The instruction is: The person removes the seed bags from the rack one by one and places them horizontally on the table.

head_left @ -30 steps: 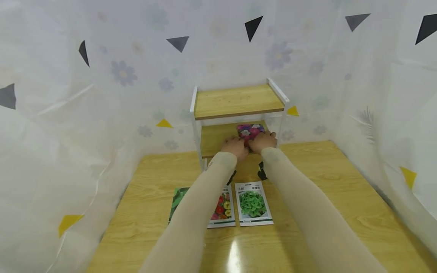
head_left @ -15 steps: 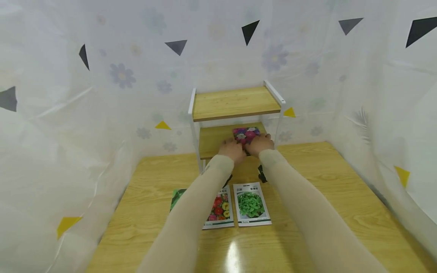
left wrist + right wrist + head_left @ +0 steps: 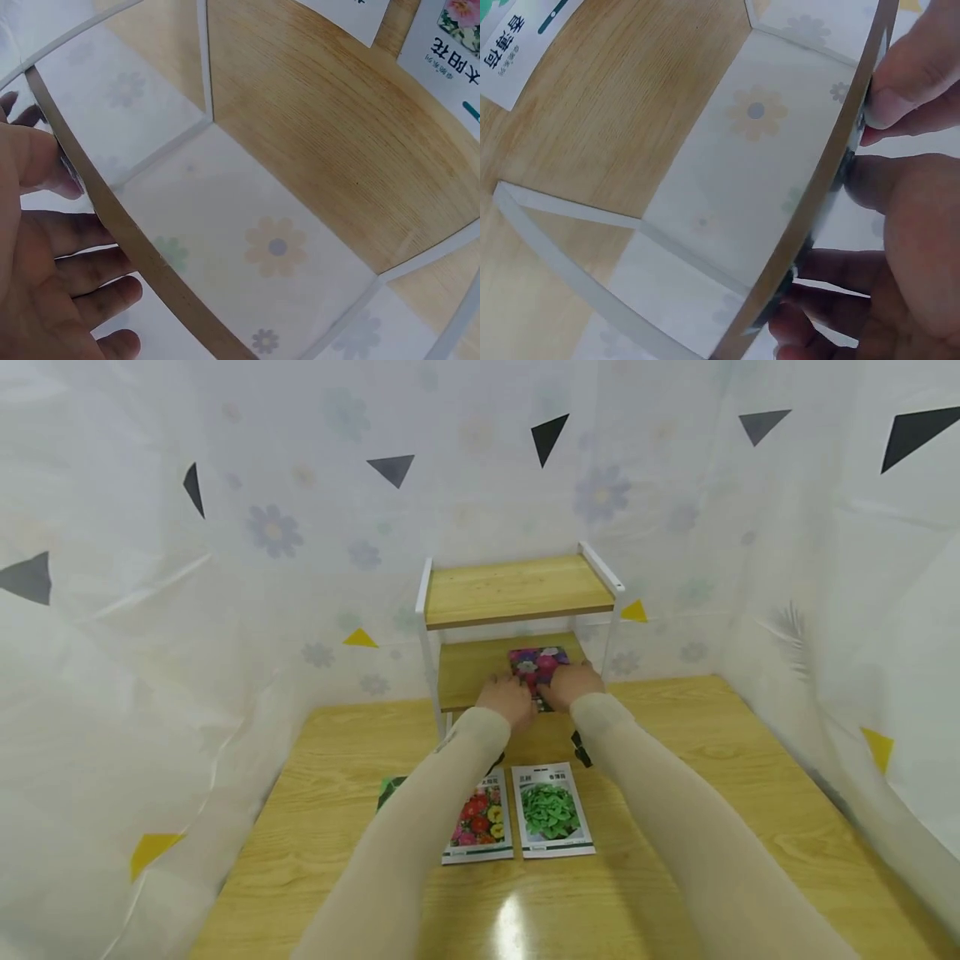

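Observation:
A seed packet (image 3: 542, 665) with pink and purple flowers lies on the right half of the rack's lower board (image 3: 468, 672), its near end at the front edge. My left hand (image 3: 507, 700) pinches the packet's near left corner. Over its near right side, my right hand (image 3: 573, 685) holds it between thumb and fingers. In the right wrist view the packet (image 3: 820, 214) shows as a thin dark shiny strip on the board's edge, thumb and fingertips against it. The left wrist view shows the left hand's fingers (image 3: 97, 274) reaching under the board's front edge.
The white-framed rack's top board (image 3: 521, 589) is above the hands. On the table (image 3: 330, 760) in front lie a green-leaf packet (image 3: 553, 810), a red and yellow flower packet (image 3: 483, 818) and another green packet (image 3: 390, 787), the last two partly hidden by the left sleeve. A patterned sheet hangs behind.
Both hands have shifted the flowered packet a little left and towards the board's front edge. The packets on the table have stayed put; the head view has tilted slightly.

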The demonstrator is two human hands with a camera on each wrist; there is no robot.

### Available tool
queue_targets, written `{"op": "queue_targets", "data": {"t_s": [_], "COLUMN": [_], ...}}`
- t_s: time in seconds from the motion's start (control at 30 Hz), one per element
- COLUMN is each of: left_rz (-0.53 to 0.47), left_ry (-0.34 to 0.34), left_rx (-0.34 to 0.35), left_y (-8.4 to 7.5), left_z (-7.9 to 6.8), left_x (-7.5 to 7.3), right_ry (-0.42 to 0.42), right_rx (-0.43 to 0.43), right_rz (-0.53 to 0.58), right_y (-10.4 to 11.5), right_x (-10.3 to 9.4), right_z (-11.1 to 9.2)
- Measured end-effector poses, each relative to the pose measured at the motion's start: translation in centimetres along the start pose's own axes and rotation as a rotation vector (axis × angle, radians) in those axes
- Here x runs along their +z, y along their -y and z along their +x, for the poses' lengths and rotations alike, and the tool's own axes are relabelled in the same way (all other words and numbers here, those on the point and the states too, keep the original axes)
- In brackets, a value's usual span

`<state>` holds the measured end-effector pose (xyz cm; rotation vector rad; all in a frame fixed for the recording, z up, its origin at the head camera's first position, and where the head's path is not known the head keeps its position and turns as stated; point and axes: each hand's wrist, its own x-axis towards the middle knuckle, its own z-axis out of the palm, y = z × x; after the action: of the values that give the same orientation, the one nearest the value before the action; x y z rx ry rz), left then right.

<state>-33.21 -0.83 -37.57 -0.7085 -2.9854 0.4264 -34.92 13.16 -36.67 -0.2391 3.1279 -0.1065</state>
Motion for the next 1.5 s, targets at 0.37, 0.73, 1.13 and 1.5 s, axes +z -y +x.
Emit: {"op": "queue_targets", "data": {"t_s": [0.37, 0.73, 1.13, 1.5], "left_rz": [-0.004, 0.005, 0.079, 0.052], "left_ry": [0.031, -0.014, -0.036, -0.033], "left_rx": [-0.006, 0.012, 0.014, -0.021], "left_y": [-0.4, -0.3, 0.0, -0.4], "left_z": [0.0, -0.7, -2.0, -2.7], "left_x": [0.2, 0.4, 0.6, 1.0], "right_ry": [0.103, 0.044, -0.004, -0.095], "right_rx": [0.101, -0.035, -0.102, -0.100], "right_rz": [-0.128, -0.086, -0.125, -0.057], "right_y": [1.7, 0.8, 1.2, 0.8], "right_x": [-1.3, -0.9, -0.6, 0.5], "right_z": [-1.0, -1.2, -1.9, -1.9]}}
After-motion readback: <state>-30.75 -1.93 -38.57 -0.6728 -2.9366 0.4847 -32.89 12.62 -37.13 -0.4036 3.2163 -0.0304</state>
